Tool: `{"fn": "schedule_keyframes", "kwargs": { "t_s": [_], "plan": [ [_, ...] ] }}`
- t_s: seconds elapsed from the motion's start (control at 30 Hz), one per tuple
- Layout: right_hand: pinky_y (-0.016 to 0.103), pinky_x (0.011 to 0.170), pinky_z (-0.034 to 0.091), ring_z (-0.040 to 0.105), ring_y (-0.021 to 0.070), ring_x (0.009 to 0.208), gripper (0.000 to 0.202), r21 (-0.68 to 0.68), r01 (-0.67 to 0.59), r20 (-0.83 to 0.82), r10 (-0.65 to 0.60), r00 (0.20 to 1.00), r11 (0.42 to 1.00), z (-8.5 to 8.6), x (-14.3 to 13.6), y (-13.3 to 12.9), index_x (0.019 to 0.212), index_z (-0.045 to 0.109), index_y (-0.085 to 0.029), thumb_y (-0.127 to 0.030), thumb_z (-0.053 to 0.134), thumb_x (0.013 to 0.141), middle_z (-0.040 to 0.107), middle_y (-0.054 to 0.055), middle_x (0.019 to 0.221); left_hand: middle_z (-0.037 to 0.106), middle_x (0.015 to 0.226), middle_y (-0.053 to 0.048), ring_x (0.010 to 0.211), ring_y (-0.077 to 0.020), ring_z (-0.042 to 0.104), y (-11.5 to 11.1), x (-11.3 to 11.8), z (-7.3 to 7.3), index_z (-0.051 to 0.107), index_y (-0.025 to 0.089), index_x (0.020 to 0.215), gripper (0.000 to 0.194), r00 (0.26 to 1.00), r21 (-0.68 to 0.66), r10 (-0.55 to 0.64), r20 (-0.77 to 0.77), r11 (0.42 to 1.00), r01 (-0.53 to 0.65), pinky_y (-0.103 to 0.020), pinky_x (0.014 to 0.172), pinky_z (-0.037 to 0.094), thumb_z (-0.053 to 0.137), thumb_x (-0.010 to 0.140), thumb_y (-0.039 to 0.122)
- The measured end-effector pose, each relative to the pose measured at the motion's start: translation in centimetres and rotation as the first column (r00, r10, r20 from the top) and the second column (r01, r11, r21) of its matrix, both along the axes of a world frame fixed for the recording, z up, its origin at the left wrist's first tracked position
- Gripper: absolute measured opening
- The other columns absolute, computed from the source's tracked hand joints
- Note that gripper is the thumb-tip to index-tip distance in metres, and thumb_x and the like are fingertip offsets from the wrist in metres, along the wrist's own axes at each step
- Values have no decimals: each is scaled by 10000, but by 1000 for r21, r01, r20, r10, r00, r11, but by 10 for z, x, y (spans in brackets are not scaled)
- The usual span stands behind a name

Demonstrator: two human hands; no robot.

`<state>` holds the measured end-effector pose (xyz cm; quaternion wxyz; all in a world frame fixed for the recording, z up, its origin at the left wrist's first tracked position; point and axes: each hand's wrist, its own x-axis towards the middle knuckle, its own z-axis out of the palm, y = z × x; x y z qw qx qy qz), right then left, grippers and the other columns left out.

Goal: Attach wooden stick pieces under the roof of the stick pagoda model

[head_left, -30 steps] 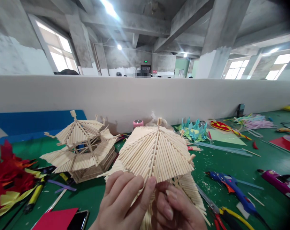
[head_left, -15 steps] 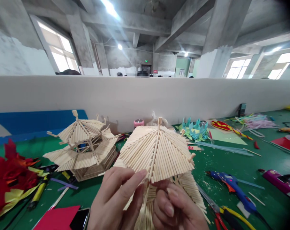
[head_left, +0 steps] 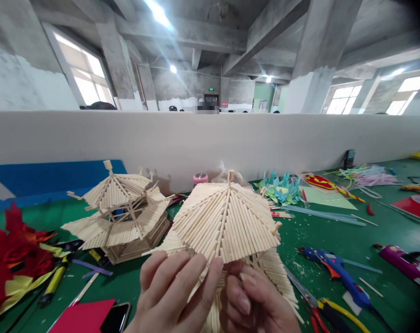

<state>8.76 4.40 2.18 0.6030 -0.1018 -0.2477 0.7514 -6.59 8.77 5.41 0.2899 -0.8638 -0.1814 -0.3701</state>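
Down at the near edge, both hands are on the stick pagoda [head_left: 227, 222], the one landmark to steer by here. The left hand [head_left: 171, 296] comes in under the roof's front-left edge, fingers [head_left: 196, 273] close together and curled, tips pressed against the stick eave. The right hand [head_left: 255, 303] sits just beside it, below the roof's front-right, fingers bent inward and pinching at the sticks beneath the eave; exactly which stick they hold is hidden by the roof. The pagoda stands upright, its lower tier fanning out below the hands.

Left of the pagoda, near the bottom edge, a red card [head_left: 80, 317] with a dark phone [head_left: 114, 317] touching it. Right of the pagoda, scissors with yellow and red handles [head_left: 330, 314], and beyond them a blue glue gun [head_left: 338, 273] lying on the green table [head_left: 386, 231]. Further right, a purple glue gun [head_left: 404, 263].

Behind and left of the pagoda stands a second stick pagoda [head_left: 121, 212], tilted a little, with red and yellow paper flowers [head_left: 12, 254] well off to its left. Behind the pagoda, a pink round lid [head_left: 200, 178]; back-right of it, teal paper flowers [head_left: 281, 187]. Past all of it runs a pale partition wall [head_left: 210, 138]
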Motion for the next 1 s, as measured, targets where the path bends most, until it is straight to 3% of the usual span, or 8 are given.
{"fn": "schedule_keyframes", "kwargs": {
  "t_s": [0.13,0.33,0.77,1.0],
  "plan": [
    [148,384,217,264,14,391,180,-14,-5,12,5,1000,1000,-1,0,1,823,658,-194,-327,628,705,414,-70,507,591,821,-43,833,-195,489,-3,3,3,656,187,922,230,999,-22,28,45,999,-27,-387,775,331,454,842,113],
    [131,363,227,233,2,360,232,6,57,21,-57,998,998,-3,-5,1,873,666,-182,-320,647,688,401,-81,455,594,809,-38,810,-183,503,-1,7,7,659,190,871,239,991,-92,-16,129,995,29,-357,748,354,423,861,148],
    [136,376,223,261,6,368,288,18,123,72,-124,990,992,-6,-8,0,895,662,-198,-369,666,664,380,-83,460,623,778,-29,821,-180,490,-3,8,6,666,171,886,259,1000,-5,12,18,1000,-12,-381,778,326,413,869,115],
    [162,384,239,264,26,364,297,29,127,79,-129,989,992,-6,-8,2,891,667,-183,-356,666,650,400,-78,435,598,776,-18,795,-157,495,-2,8,9,663,179,852,269,999,8,10,38,1000,-10,-357,758,344,411,862,83]
  ]
}}
